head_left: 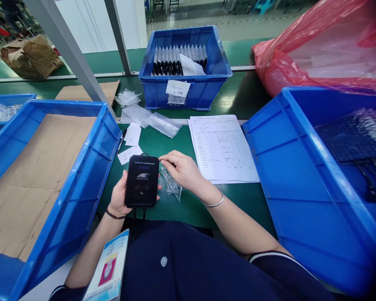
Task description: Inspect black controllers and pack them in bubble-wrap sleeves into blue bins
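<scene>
A flat black controller (142, 189) with rounded corners lies in my left hand (119, 195), its fingers wrapped behind it. Its face reads "TORNADO CONTROLLER" and "MANTIS", and dark cables hang from its lower edge. At the controller's upper right corner, my right hand (184, 170) has thumb and forefinger pinched together; whatever they hold is too small to name. Just below that hand lies a small heap of clear plastic bits (172, 184). White paper slips (130, 154) and a pen (121, 141) rest beyond the controller. Printed sheets (222, 146) lie to the right.
Large blue bins flank me: the left bin (94, 167) has cardboard inside, the right bin (288, 175) bubble-wrapped items. A blue crate (166, 90) with a row of wrapped black items stands ahead. Bubble-wrap sleeves (163, 124), a grey post (69, 50) and a red plastic bag (275, 62) are nearby.
</scene>
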{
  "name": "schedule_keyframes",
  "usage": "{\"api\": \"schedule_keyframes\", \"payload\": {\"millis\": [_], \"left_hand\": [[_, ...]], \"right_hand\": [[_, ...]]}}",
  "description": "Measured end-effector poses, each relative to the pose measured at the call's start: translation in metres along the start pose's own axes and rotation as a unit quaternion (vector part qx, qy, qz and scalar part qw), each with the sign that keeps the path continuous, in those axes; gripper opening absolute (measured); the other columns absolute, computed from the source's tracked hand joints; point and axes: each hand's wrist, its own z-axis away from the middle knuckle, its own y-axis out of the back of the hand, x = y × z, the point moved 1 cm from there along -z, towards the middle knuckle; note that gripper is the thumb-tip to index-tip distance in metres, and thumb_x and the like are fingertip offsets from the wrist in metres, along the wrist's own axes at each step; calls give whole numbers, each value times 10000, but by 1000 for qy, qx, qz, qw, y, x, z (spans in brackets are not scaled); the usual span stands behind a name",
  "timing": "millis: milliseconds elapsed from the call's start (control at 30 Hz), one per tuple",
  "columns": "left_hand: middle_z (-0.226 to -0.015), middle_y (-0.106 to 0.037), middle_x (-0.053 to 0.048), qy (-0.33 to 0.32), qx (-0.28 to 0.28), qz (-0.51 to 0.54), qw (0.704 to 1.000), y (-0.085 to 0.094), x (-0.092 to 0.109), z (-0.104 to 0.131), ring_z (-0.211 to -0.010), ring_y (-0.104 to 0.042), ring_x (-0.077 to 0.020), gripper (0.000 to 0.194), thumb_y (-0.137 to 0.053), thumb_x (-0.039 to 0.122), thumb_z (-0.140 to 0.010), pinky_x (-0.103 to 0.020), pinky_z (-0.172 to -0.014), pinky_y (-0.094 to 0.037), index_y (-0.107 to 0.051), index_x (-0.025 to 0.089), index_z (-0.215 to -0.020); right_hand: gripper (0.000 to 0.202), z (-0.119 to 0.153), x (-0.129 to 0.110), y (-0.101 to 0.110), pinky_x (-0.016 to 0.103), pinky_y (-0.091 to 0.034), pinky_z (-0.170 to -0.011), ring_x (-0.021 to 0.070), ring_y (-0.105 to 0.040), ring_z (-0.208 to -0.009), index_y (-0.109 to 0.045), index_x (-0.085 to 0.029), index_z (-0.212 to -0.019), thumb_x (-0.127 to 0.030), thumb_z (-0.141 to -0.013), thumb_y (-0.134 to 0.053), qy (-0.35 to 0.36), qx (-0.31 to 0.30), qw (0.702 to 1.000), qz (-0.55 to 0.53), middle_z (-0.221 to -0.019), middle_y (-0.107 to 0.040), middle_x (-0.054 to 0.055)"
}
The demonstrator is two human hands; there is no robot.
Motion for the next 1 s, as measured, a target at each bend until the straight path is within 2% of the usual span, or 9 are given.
{"api": "schedule_keyframes", "payload": {"millis": [233, 433, 1000], "left_hand": [[-1380, -470, -208, -3, 6, -10, 1000, -4, 1, 1, -1140, -548, -401, 689, -267, 614, -915, -613, -921, -429, -411, 139, -1394], [-1385, -463, -213, -1, 9, -2, 1000, -2, 1, 0, -1154, -538, -404, 698, -260, 613, -917, -612, -934, -417, -377, 138, -1416], [-1366, -481, -215, -9, 9, 0, 1000, -4, 1, 1, -1149, -538, -412, 687, -252, 603, -923, -610, -920, -436, -412, 126, -1391]], "right_hand": [[210, 0, 0, 2, 298, -499, -782, 159, -628, -866, -693, -219, -994, -191, -910, -503, 0, 3, 1000, -29, -922, -675, 32], [215, 0, -1, 2, 293, -498, -774, 158, -628, -865, -696, -213, -1000, -178, -908, -505, 8, 9, 1000, -13, -924, -674, 36], [218, 1, -1, 2, 295, -501, -767, 157, -628, -852, -698, -205, -1004, -179, -912, -502, 9, 15, 1000, -24, -917, -675, 37]]}}
